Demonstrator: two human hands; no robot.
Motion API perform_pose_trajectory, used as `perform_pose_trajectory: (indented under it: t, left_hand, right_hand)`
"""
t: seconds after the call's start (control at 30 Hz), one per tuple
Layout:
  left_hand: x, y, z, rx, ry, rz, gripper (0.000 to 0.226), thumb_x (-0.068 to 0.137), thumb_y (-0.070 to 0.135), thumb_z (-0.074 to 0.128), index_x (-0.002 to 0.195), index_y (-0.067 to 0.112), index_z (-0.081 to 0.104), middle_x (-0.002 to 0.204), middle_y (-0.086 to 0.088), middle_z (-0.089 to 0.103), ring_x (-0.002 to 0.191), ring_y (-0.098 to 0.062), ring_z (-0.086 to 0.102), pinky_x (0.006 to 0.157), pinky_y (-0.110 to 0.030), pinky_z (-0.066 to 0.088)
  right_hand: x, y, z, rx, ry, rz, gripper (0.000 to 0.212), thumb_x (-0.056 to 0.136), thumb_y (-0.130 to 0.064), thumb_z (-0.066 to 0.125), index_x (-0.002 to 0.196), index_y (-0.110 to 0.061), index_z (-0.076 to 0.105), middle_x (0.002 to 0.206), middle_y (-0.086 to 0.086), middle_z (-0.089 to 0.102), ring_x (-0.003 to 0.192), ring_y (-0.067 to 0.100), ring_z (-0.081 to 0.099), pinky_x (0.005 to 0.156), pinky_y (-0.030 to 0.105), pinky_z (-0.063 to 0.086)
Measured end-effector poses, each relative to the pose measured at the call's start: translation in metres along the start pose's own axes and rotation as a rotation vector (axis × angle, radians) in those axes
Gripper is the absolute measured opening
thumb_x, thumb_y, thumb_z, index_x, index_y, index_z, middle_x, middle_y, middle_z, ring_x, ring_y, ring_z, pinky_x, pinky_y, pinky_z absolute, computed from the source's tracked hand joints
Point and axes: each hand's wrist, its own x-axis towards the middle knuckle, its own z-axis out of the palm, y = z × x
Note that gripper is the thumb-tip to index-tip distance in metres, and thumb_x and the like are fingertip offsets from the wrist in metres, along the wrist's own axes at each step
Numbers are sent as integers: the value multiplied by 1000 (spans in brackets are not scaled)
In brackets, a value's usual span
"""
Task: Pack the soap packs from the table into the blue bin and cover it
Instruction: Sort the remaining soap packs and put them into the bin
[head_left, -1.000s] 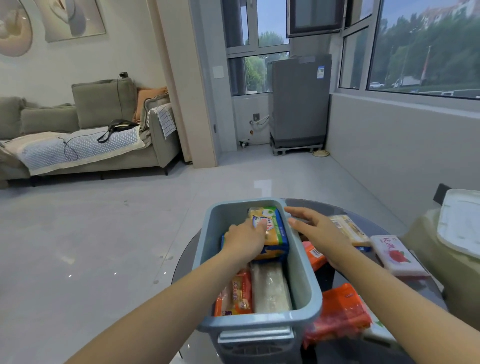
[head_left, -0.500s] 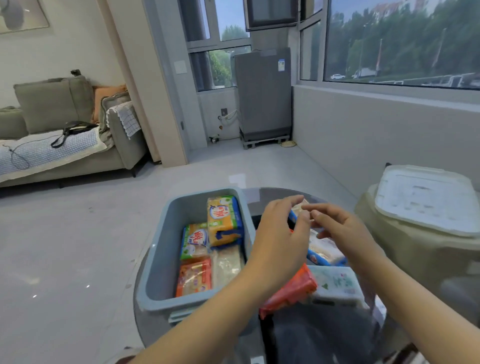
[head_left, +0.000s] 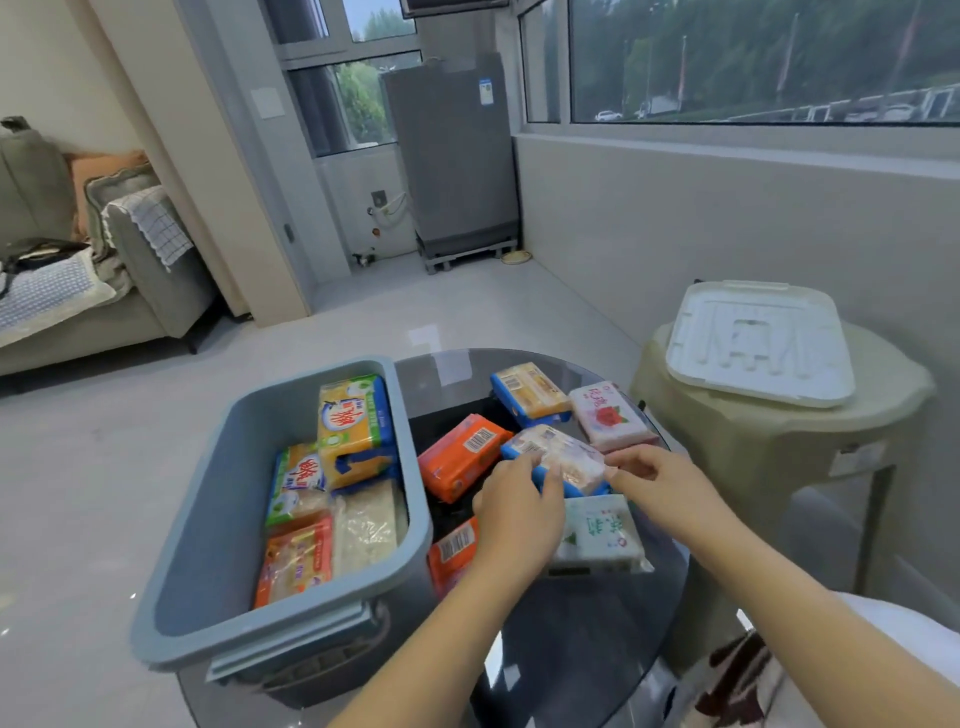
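Note:
The blue bin (head_left: 218, 519) stands on the left part of the round dark glass table (head_left: 597, 649) with several soap packs (head_left: 353, 426) inside. Right of the bin lie more packs: two orange ones (head_left: 460, 457), a blue-and-yellow one (head_left: 530, 392), a pink rose one (head_left: 608, 415) and a white-green one (head_left: 602, 535). My left hand (head_left: 519, 509) and my right hand (head_left: 660, 483) both pinch a blue-edged clear soap pack (head_left: 558, 457) from either end, just above the table. The white bin lid (head_left: 758, 343) lies on a beige stool to the right.
The beige plastic stool (head_left: 779, 441) stands right beside the table. A grey washing machine (head_left: 452, 156) is at the far wall and a sofa (head_left: 78, 270) at the left. Open tiled floor (head_left: 104, 467) lies left of the table.
My left hand has left the bin and come over the table to the right. Both hands now hold the blue-edged pack. The camera has turned right and tilted down.

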Motion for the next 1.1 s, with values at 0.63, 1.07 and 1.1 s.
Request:
perform_pose_trajectory:
  t: [0.63, 1.07, 1.1]
  left_hand:
    - [16, -7, -10, 204, -281, -87, 38, 88, 51, 44, 112, 24, 56, 101, 9, 62, 97, -13, 58, 90, -39, 49]
    - [14, -12, 12, -119, -115, 18, 41, 67, 36, 80, 102, 40, 58, 90, 20, 56, 91, -4, 57, 78, -27, 49]
    - [14, -11, 15, -143, -111, 25, 40, 67, 35, 80, 100, 42, 57, 87, 22, 55, 88, -1, 56, 74, -24, 48]
  right_hand:
    - [-7, 21, 7, -47, 11, 222, 37, 74, -37, 72, 103, -14, 65, 86, -2, 69, 71, 11, 64, 56, 28, 51]
    - [-14, 29, -11, 188, 215, 144, 27, 74, -25, 74, 100, -26, 65, 79, -2, 66, 66, 7, 67, 44, 24, 52]
    - [-14, 29, -14, 204, 231, 139, 27, 74, -25, 74, 99, -27, 65, 81, -2, 66, 66, 6, 67, 41, 22, 51]
